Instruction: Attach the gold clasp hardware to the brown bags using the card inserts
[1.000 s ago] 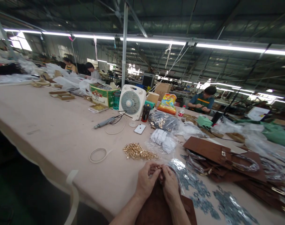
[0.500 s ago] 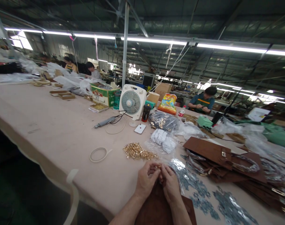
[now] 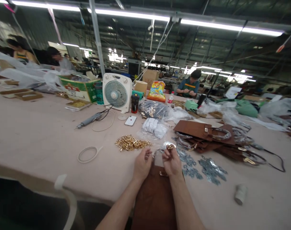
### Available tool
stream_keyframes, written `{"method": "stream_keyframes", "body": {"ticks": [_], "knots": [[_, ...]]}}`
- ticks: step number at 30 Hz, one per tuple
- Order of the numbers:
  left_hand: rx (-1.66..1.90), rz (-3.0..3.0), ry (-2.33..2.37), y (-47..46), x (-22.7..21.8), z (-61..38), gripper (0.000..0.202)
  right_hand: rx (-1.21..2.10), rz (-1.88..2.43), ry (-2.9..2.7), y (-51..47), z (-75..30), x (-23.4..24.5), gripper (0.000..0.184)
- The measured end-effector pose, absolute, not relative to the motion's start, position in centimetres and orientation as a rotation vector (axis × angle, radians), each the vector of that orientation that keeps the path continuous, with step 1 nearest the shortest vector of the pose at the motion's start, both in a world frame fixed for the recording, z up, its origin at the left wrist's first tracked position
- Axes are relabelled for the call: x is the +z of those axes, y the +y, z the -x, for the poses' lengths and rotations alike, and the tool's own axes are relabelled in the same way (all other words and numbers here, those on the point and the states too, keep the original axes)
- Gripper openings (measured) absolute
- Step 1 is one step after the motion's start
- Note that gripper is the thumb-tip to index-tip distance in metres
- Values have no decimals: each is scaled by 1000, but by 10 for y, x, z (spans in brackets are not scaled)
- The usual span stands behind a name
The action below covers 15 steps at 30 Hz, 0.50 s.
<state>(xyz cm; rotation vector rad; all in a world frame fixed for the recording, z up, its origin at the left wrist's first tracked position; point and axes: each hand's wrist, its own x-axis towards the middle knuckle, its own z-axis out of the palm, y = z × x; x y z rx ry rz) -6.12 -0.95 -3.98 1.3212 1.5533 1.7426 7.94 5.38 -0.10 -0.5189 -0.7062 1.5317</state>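
Observation:
My right hand (image 3: 171,163) is raised over a brown leather bag (image 3: 153,201) and pinches a small gold metal fitting (image 3: 170,147) between thumb and fingertips. Just to its left, my left hand (image 3: 142,163) is apart from it, fingers loosely curved, with nothing visible in them. The bag lies under my forearms and carries a gold clasp part (image 3: 163,173) near its upper edge. Beyond my left hand is a heap of small gold fittings (image 3: 132,142). Flat grey metal plates (image 3: 212,169) lie in piles to the right of my right hand.
A stack of brown bags (image 3: 207,135) lies at the right. A white fan (image 3: 117,92), a phone (image 3: 130,120), a corded electric screwdriver (image 3: 89,120) and a tape roll (image 3: 87,155) are on the table. A grey cylinder (image 3: 240,194) stands right. A co-worker (image 3: 189,84) sits across.
My hands, together over the gold piece before, have separated. The right one now holds the gold fitting up. The view has turned right and down, showing more of the bag.

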Motion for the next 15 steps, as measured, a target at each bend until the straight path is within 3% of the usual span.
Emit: {"method": "stream_keyframes", "body": {"ticks": [8, 15], "knots": [[1643, -1506, 1637, -1, -50, 62, 21, 1430, 577, -651, 40, -141, -2, 33], [1609, -1777, 1594, -12, -41, 56, 19, 1386, 930, -1080, -8, -164, -40, 33]]}}
